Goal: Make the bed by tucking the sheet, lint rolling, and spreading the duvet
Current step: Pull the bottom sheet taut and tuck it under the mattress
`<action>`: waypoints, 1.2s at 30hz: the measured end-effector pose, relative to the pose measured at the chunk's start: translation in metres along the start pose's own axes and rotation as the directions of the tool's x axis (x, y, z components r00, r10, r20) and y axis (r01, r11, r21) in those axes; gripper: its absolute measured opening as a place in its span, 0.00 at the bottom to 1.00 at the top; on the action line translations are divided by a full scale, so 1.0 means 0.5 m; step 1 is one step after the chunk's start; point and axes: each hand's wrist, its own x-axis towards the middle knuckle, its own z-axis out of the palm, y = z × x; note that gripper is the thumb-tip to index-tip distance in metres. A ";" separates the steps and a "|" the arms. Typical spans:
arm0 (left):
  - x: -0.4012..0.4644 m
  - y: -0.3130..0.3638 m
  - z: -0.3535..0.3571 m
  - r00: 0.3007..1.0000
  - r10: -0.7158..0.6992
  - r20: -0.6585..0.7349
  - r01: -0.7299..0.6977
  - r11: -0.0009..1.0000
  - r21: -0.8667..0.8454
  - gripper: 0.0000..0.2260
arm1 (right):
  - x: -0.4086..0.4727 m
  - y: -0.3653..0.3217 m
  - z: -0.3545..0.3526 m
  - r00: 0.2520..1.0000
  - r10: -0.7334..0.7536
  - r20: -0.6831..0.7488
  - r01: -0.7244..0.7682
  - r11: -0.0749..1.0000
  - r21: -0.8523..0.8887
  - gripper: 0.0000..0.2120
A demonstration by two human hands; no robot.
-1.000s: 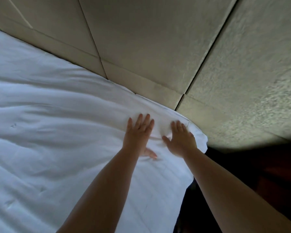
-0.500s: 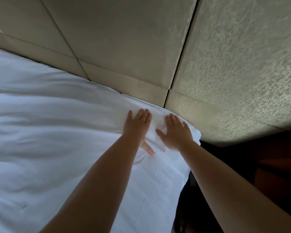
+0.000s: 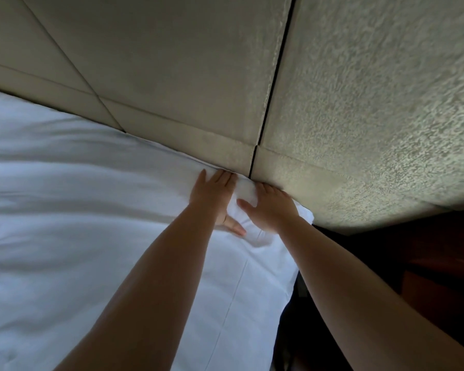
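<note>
A white duvet (image 3: 73, 210) covers the bed and fills the left and lower middle of the head view. Its top right corner lies against the beige padded headboard (image 3: 177, 84). My left hand (image 3: 213, 196) lies flat on that corner with straight fingers, the fingertips at the headboard's foot. Beside it, my right hand (image 3: 269, 207) presses flat on the same corner, its fingertips hidden in the gap at the headboard. A small bulge of white fabric rises between the two hands.
A textured beige wall panel (image 3: 386, 108) stands to the right of the headboard, split from it by a dark vertical seam. Dark wooden furniture (image 3: 434, 277) sits in shadow beside the bed at the right. The bed's right edge drops into a dark gap.
Both hands have slid forward across the duvet corner until their fingertips reach the headboard. The camera has moved closer, and fabric has bunched up between the hands.
</note>
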 end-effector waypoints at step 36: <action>-0.512 0.057 0.302 0.995 -0.096 -0.039 0.091 0.991 -0.102 0.58 | -0.354 -0.085 0.141 0.978 -0.204 -0.046 0.180 0.933 -0.311 0.16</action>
